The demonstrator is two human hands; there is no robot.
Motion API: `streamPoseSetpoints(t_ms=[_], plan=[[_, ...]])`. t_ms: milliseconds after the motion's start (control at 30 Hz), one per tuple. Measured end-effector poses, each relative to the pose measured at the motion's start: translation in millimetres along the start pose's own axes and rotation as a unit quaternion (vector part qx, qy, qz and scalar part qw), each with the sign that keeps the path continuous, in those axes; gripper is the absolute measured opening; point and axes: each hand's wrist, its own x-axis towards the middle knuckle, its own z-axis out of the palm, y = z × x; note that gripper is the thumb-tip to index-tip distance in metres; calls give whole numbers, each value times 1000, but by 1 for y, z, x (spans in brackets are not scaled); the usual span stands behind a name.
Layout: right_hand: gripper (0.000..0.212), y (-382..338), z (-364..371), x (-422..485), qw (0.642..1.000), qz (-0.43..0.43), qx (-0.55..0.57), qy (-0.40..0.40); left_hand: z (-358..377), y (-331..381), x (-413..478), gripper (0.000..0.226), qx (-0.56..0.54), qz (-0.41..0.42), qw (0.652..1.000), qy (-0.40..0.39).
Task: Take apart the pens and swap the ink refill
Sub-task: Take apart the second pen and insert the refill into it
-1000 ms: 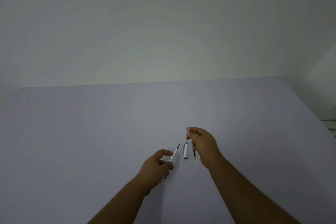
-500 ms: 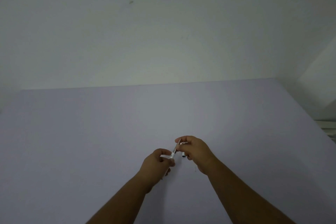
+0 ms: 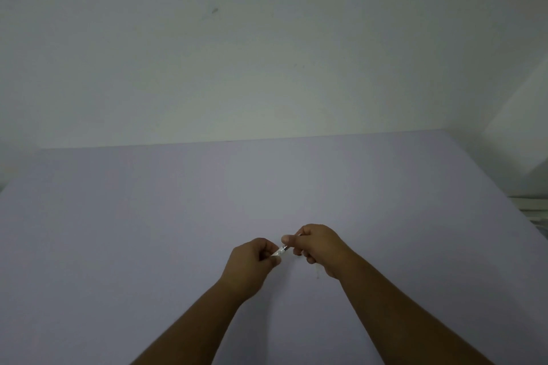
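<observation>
Near the middle of the lilac table [image 3: 148, 231], left hand [image 3: 249, 268] pinching the white pen [image 3: 279, 251]; right hand [image 3: 318, 247] closing fingers around its far tip; both meeting above the surface.

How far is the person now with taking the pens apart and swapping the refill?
Done: nothing finished can be confirmed; most parts are hidden. In hand: the left hand holds a white pen barrel, and the right hand pinches a piece at its tip end, so the two hands meet over the purple table. Whether the piece goes on or comes off is unclear. Left: closing the pens.
</observation>
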Motion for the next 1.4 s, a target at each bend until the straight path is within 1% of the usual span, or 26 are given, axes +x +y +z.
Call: streamPoseSetpoints(t_ms=[33,67,133,233,333,400,500,533,600,667,733,800,833,900,967,1033,1100,1133,1233,1267,1400], plan=[[26,0,1,0,1000,2,-14,10,0,1,0,16,11,8,1000,1],[27,0,1,-1,1000,-1,-20,17,-1,1,-1,14,20,14,1000,2],[20,-1,3,-2,999,-13,-24,17,-1,1,-1,13,30,22,999,1],[21,-7,0,-6,998,-24,-61,2,-1,0,-2,14,36,25,999,6],[7,-11,-4,-7,998,-28,-41,-36,-4,-2,-2,13,45,24,998,19],[9,-13,-6,-8,997,-23,-54,-41,-6,-2,-1,12,58,32,998,18],[25,-13,-6,-8,994,-12,-105,-16,-7,-1,-1,4,74,52,996,17],[23,-11,-5,-7,995,-17,-102,-10,-7,0,-1,2,81,56,995,18],[15,-9,-5,-7,996,-32,-84,-14,-6,0,-2,5,89,59,994,16],[13,-9,-8,-9,996,-35,-77,-36,-6,-1,-2,2,88,53,995,17],[6,-10,-10,-10,995,-34,-70,-62,-7,-3,-2,7,85,45,995,19],[9,-10,-10,-10,995,-22,-72,-62,-7,-4,-1,9,94,48,994,15],[15,-10,-9,-10,995,-11,-80,-54,-6,-3,-1,8,96,51,994,15],[32,-10,-5,-10,994,8,-104,-40,-6,-3,-1,3,100,58,993,17],[37,-8,-3,-11,993,7,-108,-44,-6,-2,0,3,110,61,992,19],[30,-5,-5,-11,993,-16,-101,-51,-7,-3,1,4,111,60,992,21],[16,-4,-7,-11,994,-39,-91,-51,-8,-3,2,5,107,57,992,21],[13,-4,-8,-10,994,-40,-90,-49,-8,-3,2,6,108,58,992,20],[33,-6,-7,-9,993,-17,-109,-35,-8,-2,3,10,109,70,991,17],[34,-6,-6,-9,993,-21,-111,-32,-8,-1,3,11,107,74,991,17],[12,-3,-10,-8,994,-64,-76,-41,-9,-2,5,6,103,77,992,16]])
